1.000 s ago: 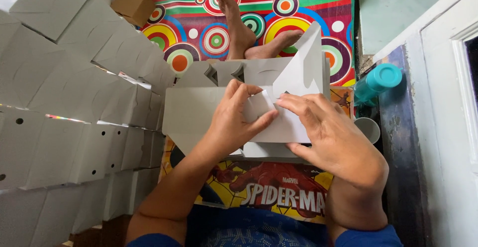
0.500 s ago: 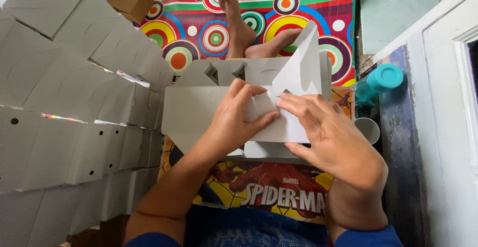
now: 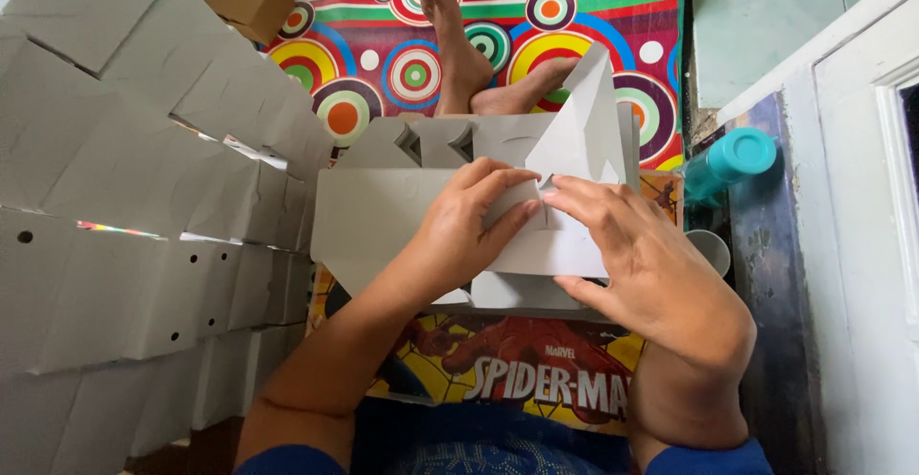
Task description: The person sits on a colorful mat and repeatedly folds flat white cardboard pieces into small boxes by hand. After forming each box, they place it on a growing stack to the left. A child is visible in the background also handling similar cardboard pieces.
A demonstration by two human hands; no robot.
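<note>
A flat grey cardboard box blank [image 3: 383, 212] lies across my lap, partly folded. My left hand [image 3: 469, 226] presses its fingers on a folded flap at the middle of the blank. My right hand [image 3: 637, 264] lies on the right part, fingertips touching the same flap beside a slit. One triangular flap [image 3: 579, 135] stands up at the far right of the blank. Both hands hold the cardboard.
A tall stack of folded grey boxes [image 3: 124, 197] fills the left side. A small brown box [image 3: 251, 1] lies on the colourful circle-pattern mat [image 3: 373, 44]. My bare feet [image 3: 479, 73] rest beyond the blank. A teal bottle [image 3: 732, 161] and a white cup [image 3: 710, 248] stand right.
My fingers have shifted slightly on the flap, pressing it flatter. The blank and the raised triangular flap stay in about the same place.
</note>
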